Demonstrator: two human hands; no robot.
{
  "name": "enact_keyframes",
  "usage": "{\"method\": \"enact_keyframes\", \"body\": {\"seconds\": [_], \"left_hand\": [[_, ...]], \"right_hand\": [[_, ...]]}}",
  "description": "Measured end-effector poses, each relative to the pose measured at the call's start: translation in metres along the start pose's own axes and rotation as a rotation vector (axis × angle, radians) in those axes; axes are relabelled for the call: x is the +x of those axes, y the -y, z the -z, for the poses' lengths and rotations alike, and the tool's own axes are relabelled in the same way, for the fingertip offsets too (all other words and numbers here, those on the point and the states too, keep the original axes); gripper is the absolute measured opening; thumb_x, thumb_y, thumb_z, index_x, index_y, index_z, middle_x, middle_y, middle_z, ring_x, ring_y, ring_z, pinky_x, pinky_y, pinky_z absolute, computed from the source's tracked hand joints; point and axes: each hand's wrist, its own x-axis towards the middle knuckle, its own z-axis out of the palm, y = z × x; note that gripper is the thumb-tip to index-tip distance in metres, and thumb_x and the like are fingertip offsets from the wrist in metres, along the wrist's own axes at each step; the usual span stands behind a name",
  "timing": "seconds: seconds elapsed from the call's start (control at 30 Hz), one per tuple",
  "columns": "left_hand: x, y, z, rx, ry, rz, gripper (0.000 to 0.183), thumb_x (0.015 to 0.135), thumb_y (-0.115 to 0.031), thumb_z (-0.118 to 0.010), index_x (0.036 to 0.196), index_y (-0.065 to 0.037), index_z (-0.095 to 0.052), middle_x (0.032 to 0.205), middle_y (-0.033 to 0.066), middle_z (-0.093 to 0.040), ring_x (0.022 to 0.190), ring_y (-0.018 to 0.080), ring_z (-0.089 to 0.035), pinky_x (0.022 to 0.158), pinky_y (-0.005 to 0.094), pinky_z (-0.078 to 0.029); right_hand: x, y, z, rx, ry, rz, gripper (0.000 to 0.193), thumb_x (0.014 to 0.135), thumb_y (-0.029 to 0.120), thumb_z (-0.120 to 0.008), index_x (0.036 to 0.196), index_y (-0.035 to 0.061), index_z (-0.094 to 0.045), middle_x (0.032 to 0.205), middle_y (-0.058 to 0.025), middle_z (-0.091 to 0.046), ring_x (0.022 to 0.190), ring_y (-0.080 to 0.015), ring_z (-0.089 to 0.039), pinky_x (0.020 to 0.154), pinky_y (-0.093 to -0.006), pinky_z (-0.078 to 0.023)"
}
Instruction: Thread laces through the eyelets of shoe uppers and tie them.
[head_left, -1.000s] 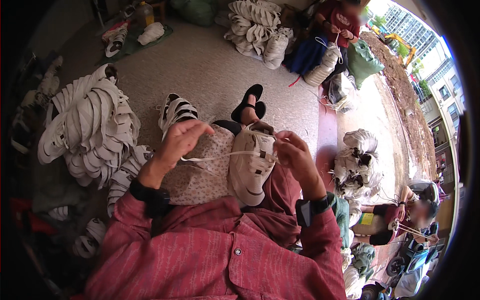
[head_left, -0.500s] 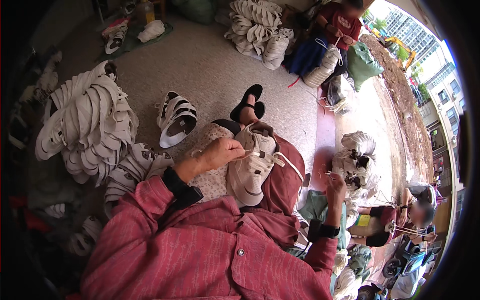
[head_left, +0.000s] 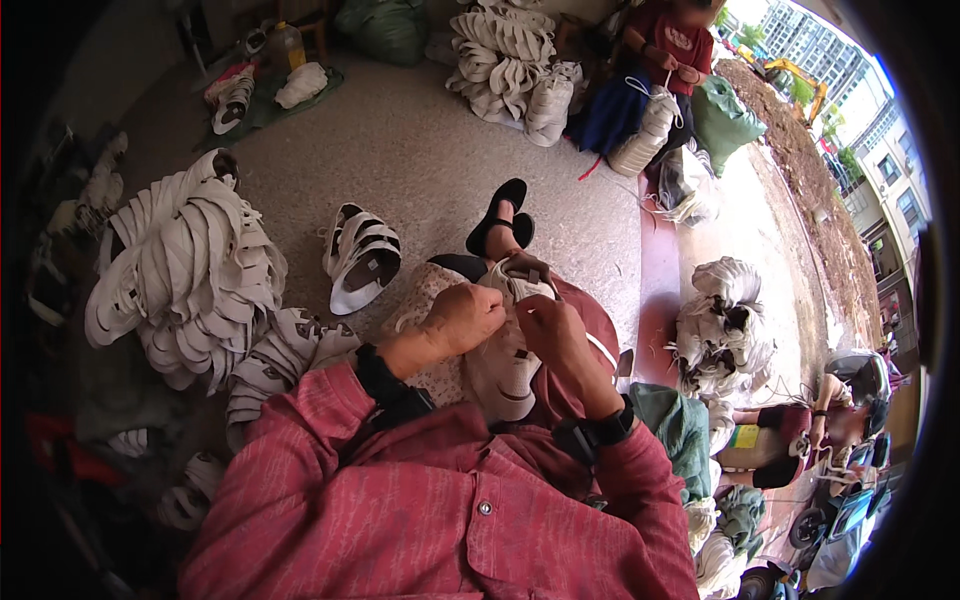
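Observation:
A white shoe upper [head_left: 508, 385] with dark small tabs lies across my lap, its toe toward my body and its dark collar [head_left: 524, 268] at the far end. Over its left side, my left hand [head_left: 465, 318] is closed in a pinch. Close beside it on the right, my right hand [head_left: 555, 335] is closed too, fingertips down at the lacing area. The white shoelace is mostly covered by my fingers. Another pale upper [head_left: 362, 258] with dark gaps rests on the floor beyond my left hand.
Stacked pale uppers [head_left: 190, 260] pile up at the left. More stacks [head_left: 500, 60] stand at the far side, near a seated person [head_left: 670, 50] and a green sack [head_left: 728, 120]. A bundle of uppers [head_left: 722, 325] sits at the right. Another person [head_left: 840, 420] works farther right.
My right hand has come in from the far right to the shoe upper, beside my left hand. My left hand has shifted slightly right. The lace, seen in both hands before, is now mostly hidden.

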Motion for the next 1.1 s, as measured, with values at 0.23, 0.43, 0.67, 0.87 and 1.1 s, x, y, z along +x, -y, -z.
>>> {"method": "enact_keyframes", "body": {"seconds": [0.23, 0.43, 0.67, 0.87, 1.1], "left_hand": [[0.016, 0.016, 0.004, -0.090, 0.209, 0.054, 0.025, 0.081, -0.028, -0.058, 0.075, -0.005, -0.065, 0.074, 0.0178, -0.065, 0.072, 0.0364, -0.064, 0.065, 0.0448, -0.049], [0.028, -0.006, 0.044, 0.264, 0.289, -0.134, 0.029, 0.078, -0.029, -0.065, 0.094, -0.005, -0.065, 0.093, 0.0096, -0.063, 0.097, 0.0329, -0.060, 0.084, 0.0399, -0.047], [0.063, 0.002, 0.051, -0.047, 0.672, -0.413, 0.046, 0.065, -0.007, -0.072, 0.110, -0.005, -0.060, 0.103, 0.0107, -0.058, 0.099, 0.0252, -0.059, 0.084, 0.0347, -0.048], [0.064, 0.012, 0.039, -0.145, 0.624, -0.324, 0.030, 0.065, -0.005, -0.071, 0.093, -0.004, -0.058, 0.093, 0.0059, -0.057, 0.084, 0.0168, -0.058, 0.072, 0.0301, -0.047], [0.053, 0.029, 0.032, -0.334, 0.506, -0.377, 0.025, 0.068, -0.006, -0.072, 0.089, -0.005, -0.058, 0.091, 0.0035, -0.054, 0.080, 0.0156, -0.055, 0.072, 0.0289, -0.046]], "right_hand": [[0.002, 0.009, 0.003, 0.100, 0.153, 0.032, 0.018, 0.081, 0.018, -0.057, 0.081, 0.0031, -0.067, 0.069, -0.0197, -0.063, 0.067, -0.0381, -0.063, 0.059, -0.0434, -0.049], [0.002, 0.027, 0.029, -0.328, 0.229, 0.221, 0.016, 0.082, 0.020, -0.062, 0.082, 0.0062, -0.069, 0.071, -0.0161, -0.063, 0.068, -0.0348, -0.064, 0.061, -0.0435, -0.049], [0.031, 0.012, 0.047, -0.238, 0.132, 0.326, 0.010, 0.080, 0.011, -0.070, 0.087, 0.0054, -0.070, 0.086, -0.0104, -0.063, 0.073, -0.0245, -0.064, 0.064, -0.0336, -0.049], [0.039, -0.007, 0.031, 0.061, 0.294, 0.446, 0.009, 0.079, 0.003, -0.070, 0.088, 0.0030, -0.069, 0.083, -0.0059, -0.062, 0.074, -0.0172, -0.061, 0.066, -0.0318, -0.049], [0.045, -0.012, 0.023, -0.017, 0.222, 0.637, 0.007, 0.076, 0.007, -0.069, 0.083, 0.0051, -0.067, 0.080, -0.0052, -0.060, 0.075, -0.0239, -0.061, 0.067, -0.0338, -0.049]]}}
